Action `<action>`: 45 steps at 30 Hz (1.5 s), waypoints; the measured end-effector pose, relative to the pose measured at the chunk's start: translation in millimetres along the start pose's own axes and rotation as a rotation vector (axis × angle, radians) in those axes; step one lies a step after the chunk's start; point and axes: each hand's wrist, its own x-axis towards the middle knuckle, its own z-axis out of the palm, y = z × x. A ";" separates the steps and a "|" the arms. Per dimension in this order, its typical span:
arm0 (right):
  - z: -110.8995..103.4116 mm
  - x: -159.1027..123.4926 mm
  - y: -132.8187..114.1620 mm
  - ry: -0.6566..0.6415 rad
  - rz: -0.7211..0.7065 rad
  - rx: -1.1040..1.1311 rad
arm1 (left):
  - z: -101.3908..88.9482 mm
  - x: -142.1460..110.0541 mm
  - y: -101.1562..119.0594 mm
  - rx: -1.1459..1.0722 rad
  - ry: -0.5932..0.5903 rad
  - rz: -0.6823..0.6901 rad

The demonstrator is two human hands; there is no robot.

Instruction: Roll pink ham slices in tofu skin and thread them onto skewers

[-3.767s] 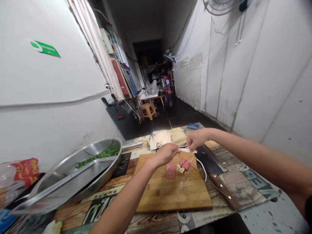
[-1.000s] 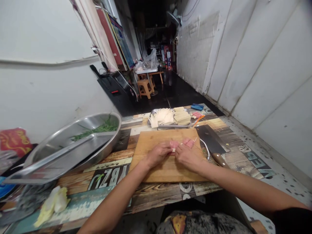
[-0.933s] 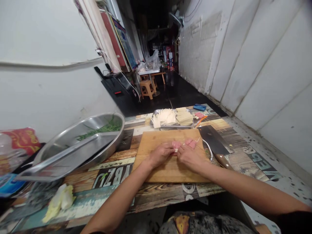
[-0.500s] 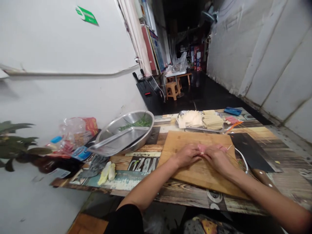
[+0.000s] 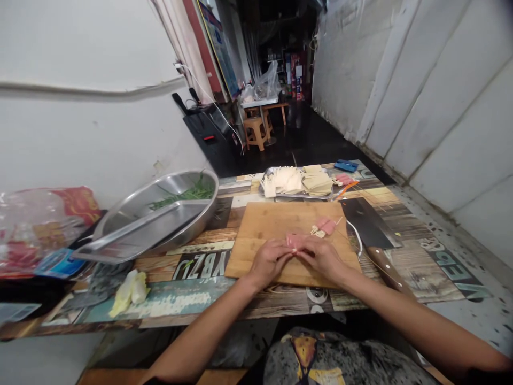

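Observation:
My left hand (image 5: 267, 263) and my right hand (image 5: 323, 260) meet over the near part of a wooden cutting board (image 5: 260, 222). Between them, the fingers of both hands pinch the near end of a pink meat slice (image 5: 295, 239); a small pale bit shows at their fingertips. Just beyond my right hand lie pink meat rolls (image 5: 325, 225) with pale enoki ends sticking out. To the right of the board rests a cleaver (image 5: 368, 222) with a wooden handle. A metal tray (image 5: 276, 197) behind the board carries white enoki mushrooms (image 5: 284, 179) and stacked pale-yellow sheets (image 5: 318, 182).
A large steel bowl (image 5: 200, 219) with green leaves (image 5: 196, 190) and a metal tray across it stands left. Cabbage leaves (image 5: 130, 293), a grey cloth (image 5: 100, 283) and plastic bags (image 5: 44, 219) lie further left. A blue packet (image 5: 346, 166) lies at the far right corner.
The view has shifted right and down. Both hands have come nearer to my body with the meat slice, and the rolls beyond them are now uncovered.

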 end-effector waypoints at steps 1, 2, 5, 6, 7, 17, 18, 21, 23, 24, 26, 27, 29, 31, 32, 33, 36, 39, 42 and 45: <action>-0.5 0.9 0.7 -0.006 0.014 0.036 | -0.3 0.8 0.6 -0.015 -0.003 -0.026; -1.5 2.3 1.2 -0.021 0.029 0.067 | -0.7 2.0 1.1 -0.018 -0.007 -0.039; -5.5 6.9 1.1 -0.096 0.121 0.133 | -2.6 5.6 1.1 0.040 -0.037 0.023; -7.0 8.3 0.4 -0.122 0.161 0.144 | -3.3 6.4 0.6 0.068 -0.050 0.064; -8.5 9.6 -0.7 -0.144 0.199 0.148 | -4.0 7.1 -0.1 0.093 -0.063 0.104; -14.5 21.8 -6.5 -0.262 0.330 0.055 | -7.3 7.1 -6.9 0.281 -0.136 0.212; -15.3 23.9 -6.2 -0.292 0.356 0.037 | -7.3 6.8 -7.2 0.297 -0.140 0.225; -18.9 30.1 -7.2 -0.365 0.432 -0.020 | -7.6 5.7 -7.3 0.292 -0.154 0.235; -21.3 33.8 -9.3 -0.393 0.467 -0.058 | -7.6 5.0 -7.2 0.282 -0.158 0.232; -22.5 35.6 -10.5 -0.407 0.484 -0.074 | -7.5 4.8 -7.0 0.279 -0.161 0.230; -24.6 39.1 -12.7 -0.430 0.516 -0.098 | -6.6 5.0 -6.1 0.276 -0.158 0.223; -25.6 40.8 -13.8 -0.444 0.528 -0.107 | -6.0 5.5 -5.4 0.272 -0.150 0.218; -27.6 43.8 -15.6 -0.472 0.547 -0.137 | -4.6 7.2 -4.0 0.259 -0.133 0.203; -28.9 45.0 -17.0 -0.503 0.553 -0.177 | -3.3 9.2 -3.1 0.226 -0.124 0.186; -29.0 44.3 -17.7 -0.517 0.538 -0.189 | -2.9 10.1 -3.0 0.202 -0.123 0.176; -28.5 42.5 -18.2 -0.516 0.505 -0.203 | -2.7 10.9 -3.1 0.174 -0.125 0.164; -22.7 30.3 -19.1 -0.372 0.282 -0.278 | -2.7 12.8 -4.4 0.080 -0.142 0.109; -11.5 12.3 -17.4 -0.155 -0.010 -0.405 | -3.3 14.7 -5.7 0.016 -0.166 0.048; -0.2 -2.6 -13.3 -0.093 -0.217 -0.511 | -3.7 16.5 -6.3 -0.007 -0.172 0.026; 6.6 -8.6 -10.3 -0.138 -0.238 -0.588 | -3.5 15.8 -7.5 -0.018 -0.170 0.006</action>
